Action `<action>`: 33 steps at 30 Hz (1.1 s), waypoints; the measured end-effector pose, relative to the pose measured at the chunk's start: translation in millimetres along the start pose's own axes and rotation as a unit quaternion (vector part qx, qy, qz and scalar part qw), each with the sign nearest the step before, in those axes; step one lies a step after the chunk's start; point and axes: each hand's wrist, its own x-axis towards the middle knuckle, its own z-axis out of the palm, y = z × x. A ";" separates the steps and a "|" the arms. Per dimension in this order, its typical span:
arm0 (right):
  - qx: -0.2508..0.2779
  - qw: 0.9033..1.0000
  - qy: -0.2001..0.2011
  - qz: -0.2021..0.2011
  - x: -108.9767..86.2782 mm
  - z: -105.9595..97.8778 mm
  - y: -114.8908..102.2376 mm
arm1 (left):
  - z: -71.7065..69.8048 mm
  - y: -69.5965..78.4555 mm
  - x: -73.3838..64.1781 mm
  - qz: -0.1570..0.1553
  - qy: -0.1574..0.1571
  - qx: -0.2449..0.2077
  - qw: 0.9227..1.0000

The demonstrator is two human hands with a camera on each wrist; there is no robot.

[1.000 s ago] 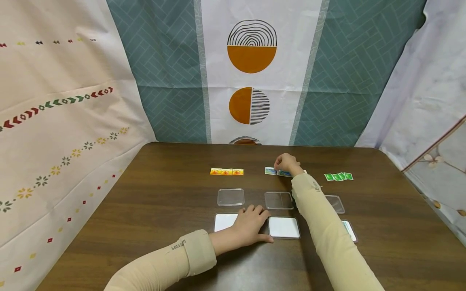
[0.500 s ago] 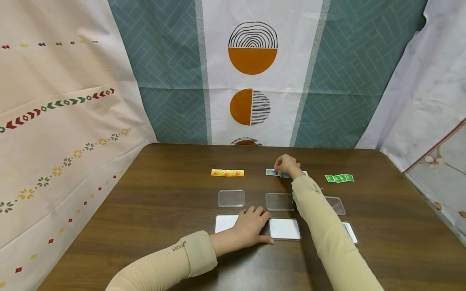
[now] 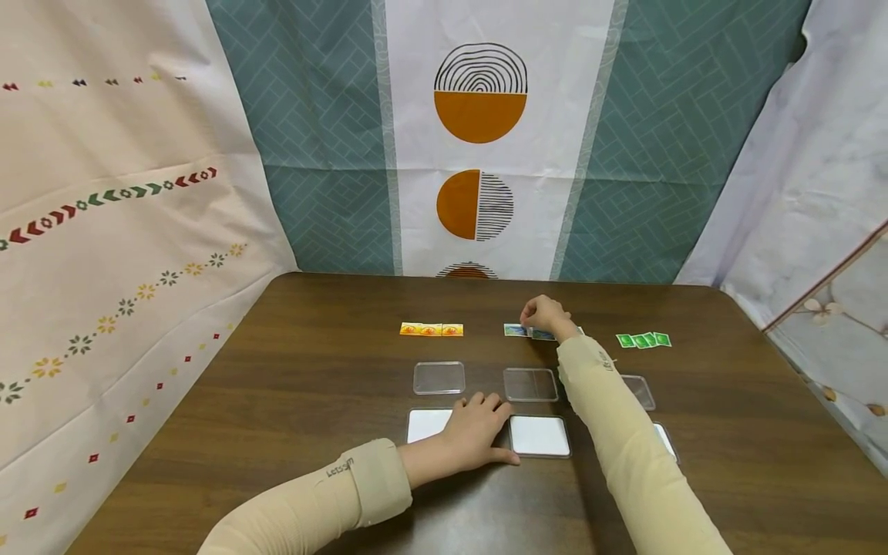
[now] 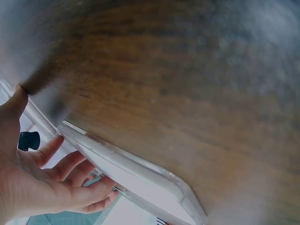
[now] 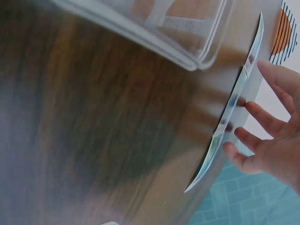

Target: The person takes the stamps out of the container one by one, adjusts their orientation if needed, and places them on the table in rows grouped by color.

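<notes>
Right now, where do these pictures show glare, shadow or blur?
Head view: mostly clear, with a pale sheen on the table near the bottom edge; left wrist view: the table's grain smeared, a bright hazy patch at upper right; right wrist view: finger-like shadows beside the row of cards, grain softly blurred.

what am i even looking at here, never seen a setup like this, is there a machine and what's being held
There's no machine: these are a person's bare hands. The wide picture comes from a camera worn on the head, looking forward and down; the two close, tilted ones come from cameras on each wrist.

On the brown table, the far row has small yellow-orange cards, blue cards and green cards. Nearer are clear trays, then white-surfaced trays.

The right hand is at the blue cards; whether it pinches one I can't tell. The left hand is spread between two white-surfaced trays, partly hiding one, gripping nothing.
</notes>
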 end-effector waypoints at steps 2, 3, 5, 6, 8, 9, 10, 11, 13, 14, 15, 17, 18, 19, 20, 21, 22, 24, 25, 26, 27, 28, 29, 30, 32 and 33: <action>0.001 1.000 -0.005 -0.008 -0.7 -2.0 1.4 | 0.4 0.1 0.3 0.001 -0.002 -0.001 1.000; 0.002 1.000 -0.008 -0.015 -0.9 -3.3 2.3 | 0.3 0.3 0.3 0.001 -0.003 -0.002 1.000; 0.002 0.999 -0.014 -0.032 -0.5 -4.4 4.0 | 0.2 0.2 -0.2 0.000 -0.004 -0.003 1.000; 0.002 0.999 -0.015 -0.040 -0.2 -4.9 4.9 | -0.5 0.2 -0.6 0.000 -0.006 -0.004 1.000; 0.003 0.998 -0.016 -0.055 0.7 -5.7 6.7 | -1.4 0.0 -0.9 -0.001 -0.007 -0.005 1.000; 0.006 0.998 -0.015 -0.062 1.4 -6.2 8.0 | -1.8 -0.1 -0.9 -0.002 -0.007 -0.004 1.000; 0.008 0.998 -0.014 -0.065 2.1 -6.1 9.0 | -2.3 -0.4 -0.9 -0.003 -0.007 -0.004 1.000; 0.010 0.997 -0.013 -0.069 2.5 -6.2 9.8 | -2.6 -0.5 -1.0 -0.004 -0.009 -0.004 1.000; 0.013 0.997 -0.013 -0.072 3.5 -6.2 11.1 | -3.1 -0.9 -1.0 -0.005 -0.010 -0.006 1.000; 0.015 0.997 -0.014 -0.074 3.6 -6.5 11.5 | -3.1 -1.1 -0.9 -0.005 -0.010 -0.007 1.000; 0.015 0.997 -0.016 -0.076 3.2 -7.1 11.9 | -3.6 -1.0 -0.9 -0.005 -0.012 -0.006 1.000; 0.016 0.997 -0.017 -0.075 1.8 -8.1 11.8 | -3.9 -0.6 -1.1 -0.004 -0.014 -0.007 1.000; 0.016 0.997 -0.016 -0.074 1.0 -8.7 11.8 | -4.1 -0.4 -1.2 -0.003 -0.015 -0.006 1.000; 0.016 0.997 -0.016 -0.074 0.2 -9.9 11.5 | -4.8 -0.3 -1.0 -0.003 -0.016 -0.006 1.000; 0.015 0.997 -0.016 -0.074 -0.6 -11.2 11.1 | -5.2 -0.1 -0.9 -0.002 -0.017 -0.005 1.000; 0.016 0.997 -0.016 -0.070 -1.3 -11.8 10.8 | -5.6 0.0 -1.0 -0.003 -0.018 -0.006 1.000; 0.015 0.997 -0.015 -0.069 -1.9 -12.0 10.5 | -5.7 0.2 -1.1 -0.004 -0.018 -0.007 1.000; 0.014 0.997 -0.017 -0.069 -2.8 -12.2 9.8 | -5.8 0.5 -1.4 -0.008 -0.019 -0.009 1.000; 0.015 0.997 -0.018 -0.070 -3.5 -12.5 9.2 | -5.6 0.6 -1.6 -0.009 -0.019 -0.011 1.000; 0.016 0.997 -0.018 -0.071 -4.1 -12.6 8.7 | -5.3 0.7 -1.9 -0.010 -0.018 -0.013 1.000; 0.015 0.997 -0.018 -0.073 -5.1 -12.7 8.1 | -4.9 0.9 -2.1 -0.011 -0.017 -0.015 1.000; 0.012 0.997 -0.019 -0.077 -6.2 -13.4 7.5 | -4.1 1.0 -2.0 -0.011 -0.016 -0.017 1.000; 0.011 0.997 -0.019 -0.079 -7.6 -14.4 6.9 | -3.5 1.2 -2.0 -0.010 -0.014 -0.019 1.000; 0.008 0.996 -0.018 -0.083 -8.5 -15.5 6.8 | -3.0 1.4 -1.9 -0.009 -0.013 -0.021 1.000; 0.003 0.996 -0.016 -0.092 -11.4 -18.6 5.9 | -2.0 1.6 -1.6 -0.008 -0.013 -0.024 1.000; -0.001 0.995 -0.014 -0.098 -12.5 -20.1 5.4 | -1.8 1.5 -1.2 -0.008 -0.015 -0.025 1.000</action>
